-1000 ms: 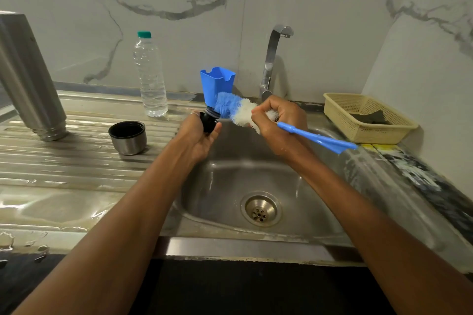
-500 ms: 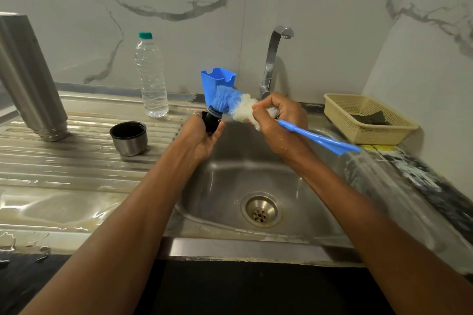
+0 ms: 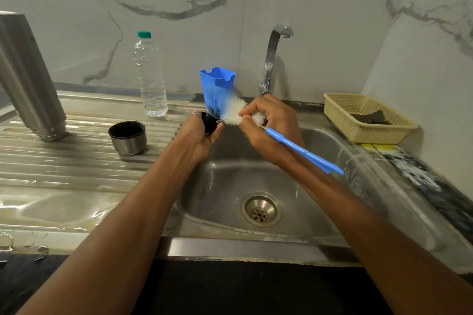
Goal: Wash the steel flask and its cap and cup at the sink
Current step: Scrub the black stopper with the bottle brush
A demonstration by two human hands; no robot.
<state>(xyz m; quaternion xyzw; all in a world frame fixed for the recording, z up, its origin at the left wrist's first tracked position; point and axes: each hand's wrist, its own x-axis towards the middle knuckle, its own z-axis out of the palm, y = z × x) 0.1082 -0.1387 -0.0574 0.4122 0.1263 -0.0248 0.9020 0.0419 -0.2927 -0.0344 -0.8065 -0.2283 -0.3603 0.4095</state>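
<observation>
My left hand [image 3: 198, 135] grips a small black flask cap [image 3: 210, 123] above the left rim of the sink basin [image 3: 230, 186]. My right hand [image 3: 266, 128] holds a bottle brush [image 3: 302, 148] by its blue handle near the head; its blurred white and blue bristles [image 3: 231, 112] press against the cap. The steel flask [image 3: 28, 79] stands mouth down at the far left of the draining board. The steel cup [image 3: 127, 137], dark inside, sits upright on the draining board left of my left hand.
A clear water bottle [image 3: 150, 77] with a green cap and a blue plastic holder [image 3: 217, 87] stand behind the sink. The tap [image 3: 272, 59] rises at the back, with no water running. A beige basket [image 3: 366, 117] holding a dark scrubber sits at the right.
The brush head has shifted against the cap and now blurs with motion. Both hands stay in nearly the same place over the sink.
</observation>
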